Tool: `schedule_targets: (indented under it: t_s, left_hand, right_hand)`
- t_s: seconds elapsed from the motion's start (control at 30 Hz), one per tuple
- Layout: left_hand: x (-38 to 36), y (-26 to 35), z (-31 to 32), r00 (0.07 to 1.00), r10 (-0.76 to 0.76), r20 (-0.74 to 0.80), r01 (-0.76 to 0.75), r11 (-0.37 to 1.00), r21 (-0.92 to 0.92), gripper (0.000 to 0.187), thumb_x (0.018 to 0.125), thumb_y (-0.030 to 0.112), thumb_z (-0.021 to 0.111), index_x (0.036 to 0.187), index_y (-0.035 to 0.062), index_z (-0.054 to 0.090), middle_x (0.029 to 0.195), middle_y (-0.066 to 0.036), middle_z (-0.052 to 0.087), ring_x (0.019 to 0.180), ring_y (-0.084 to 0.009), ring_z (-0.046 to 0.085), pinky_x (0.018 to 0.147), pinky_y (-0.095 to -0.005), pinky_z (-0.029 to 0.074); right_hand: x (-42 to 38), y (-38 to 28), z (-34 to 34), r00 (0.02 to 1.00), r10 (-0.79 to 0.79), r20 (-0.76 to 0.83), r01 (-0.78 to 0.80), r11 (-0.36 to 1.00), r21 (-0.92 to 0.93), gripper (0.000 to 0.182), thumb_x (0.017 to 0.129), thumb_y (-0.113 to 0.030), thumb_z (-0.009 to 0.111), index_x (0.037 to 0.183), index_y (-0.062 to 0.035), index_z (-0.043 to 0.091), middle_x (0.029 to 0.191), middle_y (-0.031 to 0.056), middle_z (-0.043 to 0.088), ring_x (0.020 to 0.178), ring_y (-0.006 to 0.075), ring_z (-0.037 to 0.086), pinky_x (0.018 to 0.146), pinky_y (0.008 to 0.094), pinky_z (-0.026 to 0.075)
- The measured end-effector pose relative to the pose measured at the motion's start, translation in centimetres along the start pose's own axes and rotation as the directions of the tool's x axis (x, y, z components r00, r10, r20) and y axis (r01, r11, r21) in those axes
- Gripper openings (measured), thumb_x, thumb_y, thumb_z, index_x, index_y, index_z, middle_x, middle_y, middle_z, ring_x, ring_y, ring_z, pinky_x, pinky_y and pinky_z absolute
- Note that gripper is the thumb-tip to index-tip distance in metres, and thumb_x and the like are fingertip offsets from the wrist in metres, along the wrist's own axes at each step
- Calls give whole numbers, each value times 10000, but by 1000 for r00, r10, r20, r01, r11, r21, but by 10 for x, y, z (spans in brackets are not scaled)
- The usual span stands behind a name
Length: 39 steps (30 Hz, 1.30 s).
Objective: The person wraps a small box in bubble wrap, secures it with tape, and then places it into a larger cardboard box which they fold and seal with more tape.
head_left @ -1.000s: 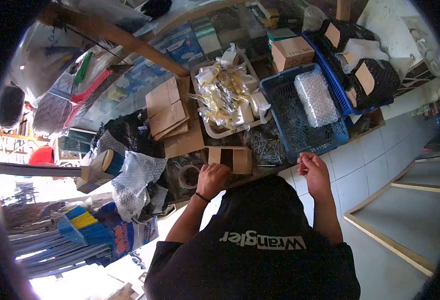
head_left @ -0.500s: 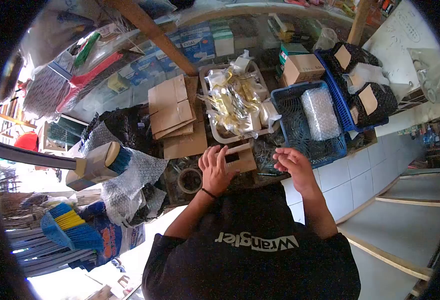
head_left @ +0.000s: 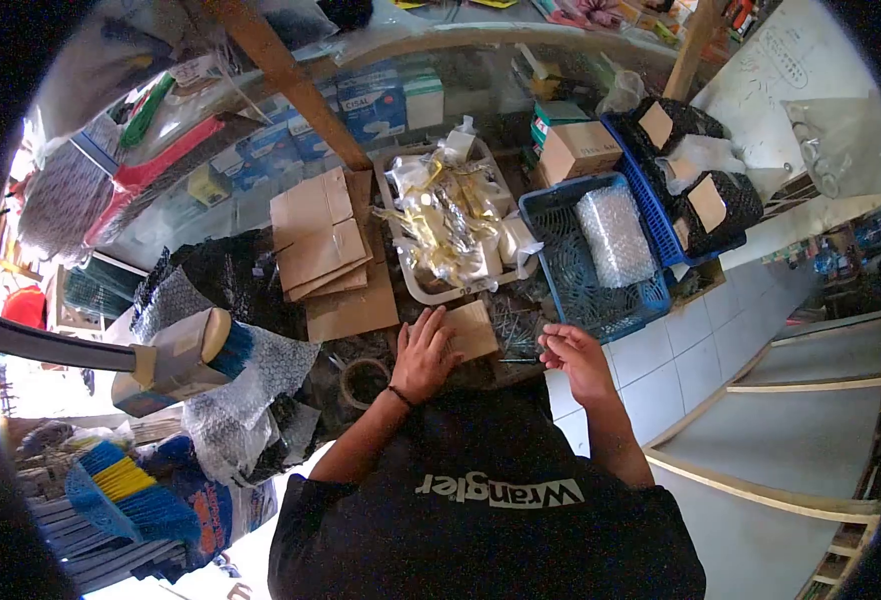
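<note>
My left hand [head_left: 426, 356] lies with its fingers stretched out against the left side of a small brown cardboard box [head_left: 475, 331] at the near edge of the work surface. To the right of the box, my right hand [head_left: 577, 362] hovers apart from it. Its fingers are bent and drawn together; whether a small thing sits between the tips I cannot make out. Thin loose metal pieces [head_left: 517, 325] lie between the box and my right hand. A roll of tape [head_left: 365, 383] rests left of my left hand.
Beyond the box stands a white tray [head_left: 441, 297] heaped with plastic-wrapped gold-coloured pieces. Flat cardboard [head_left: 319, 235] lies to its left. On the right, a blue basket [head_left: 551, 262] holds a bubble-wrapped package [head_left: 614, 237]. A brush head [head_left: 176, 362] juts in from the left.
The dark gap in the small box's top has gone, and a flat brown face shows. My right hand's fingers have drawn closer together. The whole view has shifted slightly.
</note>
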State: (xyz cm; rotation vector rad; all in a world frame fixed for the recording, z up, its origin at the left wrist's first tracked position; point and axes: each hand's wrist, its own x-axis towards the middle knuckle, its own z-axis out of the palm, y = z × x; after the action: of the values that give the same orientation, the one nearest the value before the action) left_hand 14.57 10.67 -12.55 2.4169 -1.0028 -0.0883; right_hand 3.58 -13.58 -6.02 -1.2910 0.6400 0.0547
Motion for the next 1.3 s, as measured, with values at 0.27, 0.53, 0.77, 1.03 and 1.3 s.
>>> schedule_targets:
  t_s: [0.27,0.53,0.77,1.03,1.3]
  left_hand:
    - [1,-2,6,993,19,-115,-29,995,-91,475,782,348,632,1139,74,480,1329,-118,379,1222,-321,353,969,-553,276]
    - [3,-5,9,980,40,-194,-62,993,-105,499,746,349,657,1126,77,483,1280,-112,426,1176,-319,394,960,-507,290]
    - [2,-6,12,964,71,-258,-106,986,-125,440,725,379,672,1022,83,539,1255,-105,442,1163,-295,409,953,-556,275]
    - [-2,-1,9,975,67,-211,-65,998,15,499,697,449,674,1020,92,542,1277,-95,429,1197,-292,387,1004,-611,170]
    - [1,-7,9,973,136,-189,-148,988,-50,543,694,495,666,983,56,531,1268,-142,420,1180,-318,392,961,-563,261]
  right_hand:
    - [17,8,30,997,56,51,-58,998,38,216,878,-134,544,1057,-15,554,921,65,606,725,143,578,660,267,466]
    - [61,32,50,997,-63,33,57,985,160,230,839,-143,598,1020,-3,577,904,87,615,748,159,585,649,272,493]
    - [68,35,56,994,-113,-8,113,983,148,198,838,-145,603,983,-11,582,870,74,617,711,149,575,636,268,478]
    - [65,36,58,987,-161,-19,163,983,87,193,840,-130,601,978,4,583,855,80,616,691,144,573,620,257,475]
    - [70,43,57,983,-182,-5,182,983,35,173,829,-95,602,980,-11,589,854,67,614,654,129,560,624,245,476]
